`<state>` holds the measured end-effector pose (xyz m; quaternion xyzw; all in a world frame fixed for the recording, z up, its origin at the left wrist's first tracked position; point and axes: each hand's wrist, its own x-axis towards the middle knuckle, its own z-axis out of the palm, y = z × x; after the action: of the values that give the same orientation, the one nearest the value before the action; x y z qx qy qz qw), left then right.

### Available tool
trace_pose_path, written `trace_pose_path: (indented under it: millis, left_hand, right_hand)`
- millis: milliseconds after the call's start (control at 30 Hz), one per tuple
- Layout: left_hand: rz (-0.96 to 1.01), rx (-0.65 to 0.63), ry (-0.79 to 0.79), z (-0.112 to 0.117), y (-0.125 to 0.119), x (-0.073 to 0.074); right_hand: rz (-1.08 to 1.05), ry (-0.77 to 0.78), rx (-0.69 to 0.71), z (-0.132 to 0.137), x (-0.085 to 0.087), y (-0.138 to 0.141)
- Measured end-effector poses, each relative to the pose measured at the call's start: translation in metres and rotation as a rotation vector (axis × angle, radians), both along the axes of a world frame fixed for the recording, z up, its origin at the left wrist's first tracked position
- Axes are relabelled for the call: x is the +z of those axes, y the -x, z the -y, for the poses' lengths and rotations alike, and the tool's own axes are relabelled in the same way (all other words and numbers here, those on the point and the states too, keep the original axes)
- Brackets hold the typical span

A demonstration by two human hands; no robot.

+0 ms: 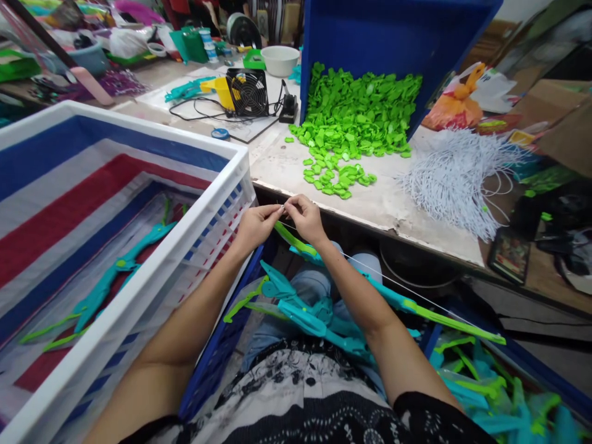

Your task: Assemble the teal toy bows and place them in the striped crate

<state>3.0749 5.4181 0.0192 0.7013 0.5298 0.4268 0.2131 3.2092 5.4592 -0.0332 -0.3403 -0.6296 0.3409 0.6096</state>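
My left hand and my right hand meet fingertip to fingertip in front of the table edge. Both are closed in a pinch on the end of a thin white string, whose tip barely shows between the fingers. The string runs taut to the right, along a teal and lime-green plastic toy bow lying over my lap. One green limb tip of that bow sits just under my right hand. Another teal bow-like piece with green ends rests on my legs, partly hidden by my right forearm.
To the left stands a white crate with a striped lining and a teal-green bow inside. Green plastic pieces spill from a blue bin onto the table. White strings lie at right, above more bows. A small fan stands behind.
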Motion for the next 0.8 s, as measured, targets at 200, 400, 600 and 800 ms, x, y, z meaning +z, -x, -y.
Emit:
trace_pose_path:
  millis: [200,400,600,800]
  left_hand:
    - [-0.031,0.096,-0.071,-0.011,-0.013,0.003]
    - [0.130,0.066,0.064,-0.044,-0.027,-0.007]
    - [-0.441,-0.166,-0.381,-0.009,-0.070,-0.036]
    - [-1.035,-0.502,-0.674,0.027,-0.119,-0.039]
  right_hand:
    - [0.090,-0.216,-0.313,0.028,0.003,-0.014]
    - [0.980,-0.053,-0.313,0.096,-0.060,-0.095]
    - [1.456,0.301,-0.344,0.110,-0.094,-0.138]
    - [1.481,0.090,-0.462,0.113,-0.029,-0.146]
